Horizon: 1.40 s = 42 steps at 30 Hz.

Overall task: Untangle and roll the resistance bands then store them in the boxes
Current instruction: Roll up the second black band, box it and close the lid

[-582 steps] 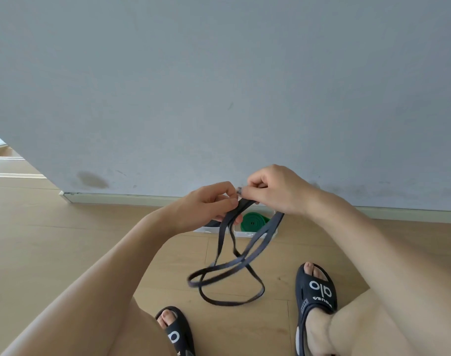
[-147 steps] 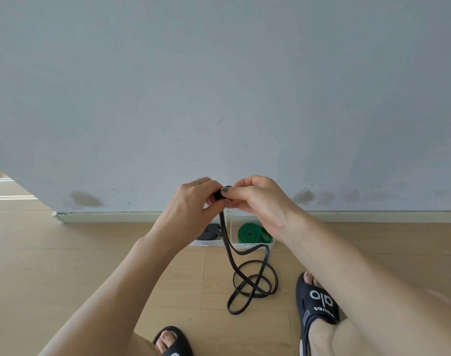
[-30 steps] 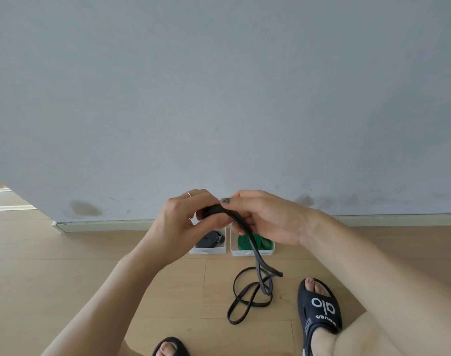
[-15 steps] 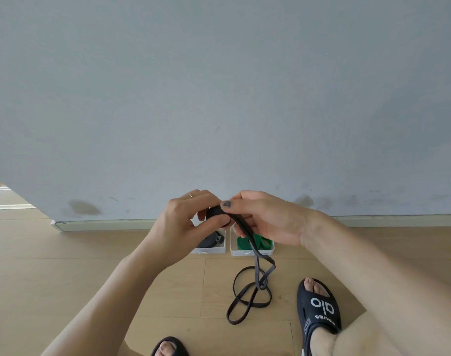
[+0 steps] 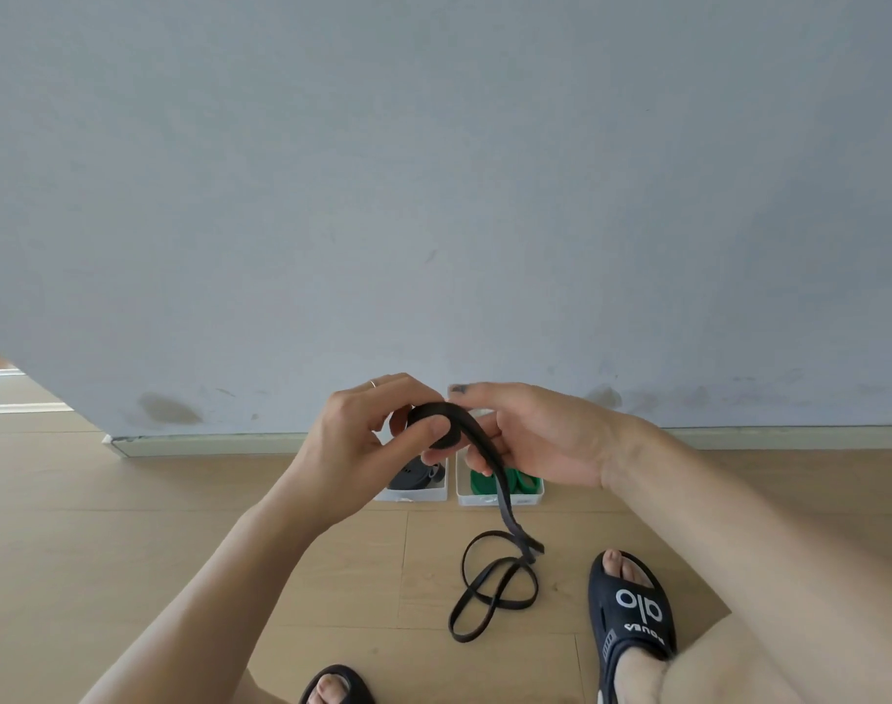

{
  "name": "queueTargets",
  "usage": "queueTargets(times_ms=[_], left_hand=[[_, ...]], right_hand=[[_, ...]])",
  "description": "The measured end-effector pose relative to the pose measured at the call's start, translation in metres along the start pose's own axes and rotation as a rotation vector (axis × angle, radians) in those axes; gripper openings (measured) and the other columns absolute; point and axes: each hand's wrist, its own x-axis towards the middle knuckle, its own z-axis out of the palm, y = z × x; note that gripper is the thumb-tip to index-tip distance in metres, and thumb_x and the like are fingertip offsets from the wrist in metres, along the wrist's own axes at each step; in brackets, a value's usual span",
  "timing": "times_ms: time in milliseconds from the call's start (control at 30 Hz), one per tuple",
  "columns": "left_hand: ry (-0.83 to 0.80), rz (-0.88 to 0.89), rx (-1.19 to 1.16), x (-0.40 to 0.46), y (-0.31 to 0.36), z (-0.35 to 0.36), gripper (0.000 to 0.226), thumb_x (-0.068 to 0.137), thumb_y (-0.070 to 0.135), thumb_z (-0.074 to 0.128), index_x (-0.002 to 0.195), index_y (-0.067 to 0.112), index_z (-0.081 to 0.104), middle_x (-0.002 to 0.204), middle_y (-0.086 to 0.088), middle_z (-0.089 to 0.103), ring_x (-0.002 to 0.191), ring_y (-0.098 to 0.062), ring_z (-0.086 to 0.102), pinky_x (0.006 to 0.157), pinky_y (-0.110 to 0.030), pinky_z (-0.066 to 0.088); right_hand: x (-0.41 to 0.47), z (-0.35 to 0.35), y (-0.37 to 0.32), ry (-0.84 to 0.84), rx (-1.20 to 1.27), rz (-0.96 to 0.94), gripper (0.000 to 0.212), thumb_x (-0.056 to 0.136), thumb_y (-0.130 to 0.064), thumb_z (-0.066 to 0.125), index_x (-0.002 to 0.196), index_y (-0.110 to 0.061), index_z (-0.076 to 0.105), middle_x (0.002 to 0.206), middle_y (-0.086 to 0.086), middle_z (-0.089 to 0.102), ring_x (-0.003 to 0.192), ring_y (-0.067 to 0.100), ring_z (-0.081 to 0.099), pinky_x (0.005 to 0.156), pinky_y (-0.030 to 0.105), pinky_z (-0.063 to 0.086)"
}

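Observation:
A black resistance band [image 5: 500,505] is partly wound into a small roll held in front of me. My left hand [image 5: 368,439] pinches that roll between thumb and fingers. My right hand [image 5: 530,439] cups the band just beside the roll, the strap running over its fingers. The loose rest of the band hangs down and lies in loops on the floor [image 5: 489,591]. Two small white boxes stand by the wall: the left box [image 5: 413,495] holds a rolled black band [image 5: 413,475], the right box [image 5: 500,499] holds rolled green bands [image 5: 522,482].
A grey wall with a pale skirting board [image 5: 230,444] rises right behind the boxes. The floor is light wood. My feet in black sandals are at the bottom, the right sandal [image 5: 632,612] close to the band's loops, the left sandal [image 5: 337,685] at the frame's edge.
The roll has grown a little and the hanging strap has shortened. The loops on the floor have shifted and drawn slightly closer to the boxes.

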Motion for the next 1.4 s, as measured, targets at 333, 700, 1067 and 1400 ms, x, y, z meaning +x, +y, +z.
queueTargets(times_ms=[333, 700, 1067, 1400], left_hand=[[-0.014, 0.053, 0.096, 0.001, 0.001, 0.003, 0.016, 0.090, 0.017, 0.071, 0.080, 0.026, 0.062, 0.071, 0.019, 0.050, 0.070, -0.008, 0.046, 0.069, -0.010, 0.034], [-0.006, 0.085, 0.166, 0.002, -0.002, 0.008, 0.007, 0.092, 0.028, 0.070, 0.087, 0.025, 0.068, 0.074, 0.016, 0.056, 0.072, -0.015, 0.048, 0.066, -0.023, 0.041], [-0.005, 0.083, 0.180, 0.001, -0.004, 0.008, 0.013, 0.090, 0.035, 0.068, 0.087, 0.023, 0.070, 0.074, 0.017, 0.058, 0.072, -0.013, 0.049, 0.067, -0.023, 0.043], [0.009, 0.022, 0.039, 0.000, 0.001, 0.002, 0.007, 0.090, 0.031, 0.064, 0.086, 0.027, 0.068, 0.074, 0.019, 0.059, 0.073, -0.011, 0.049, 0.069, -0.013, 0.036]], right_hand=[[0.007, 0.002, 0.006, 0.130, -0.049, -0.053, 0.050, 0.091, -0.045, 0.075, 0.116, -0.004, 0.061, 0.097, 0.015, 0.076, 0.091, 0.026, 0.061, 0.073, 0.032, 0.043], [0.007, 0.002, 0.006, 0.146, -0.024, -0.056, 0.047, 0.081, -0.035, 0.084, 0.110, -0.006, 0.062, 0.089, 0.008, 0.071, 0.079, 0.017, 0.062, 0.070, 0.028, 0.044], [0.006, -0.002, 0.007, 0.097, -0.016, -0.026, 0.045, 0.082, -0.034, 0.082, 0.113, -0.007, 0.063, 0.086, 0.002, 0.067, 0.072, 0.014, 0.055, 0.072, 0.028, 0.044], [0.006, -0.003, 0.008, 0.010, -0.028, -0.054, 0.034, 0.096, -0.035, 0.068, 0.116, -0.008, 0.067, 0.110, 0.021, 0.075, 0.099, 0.030, 0.053, 0.072, 0.030, 0.038]])
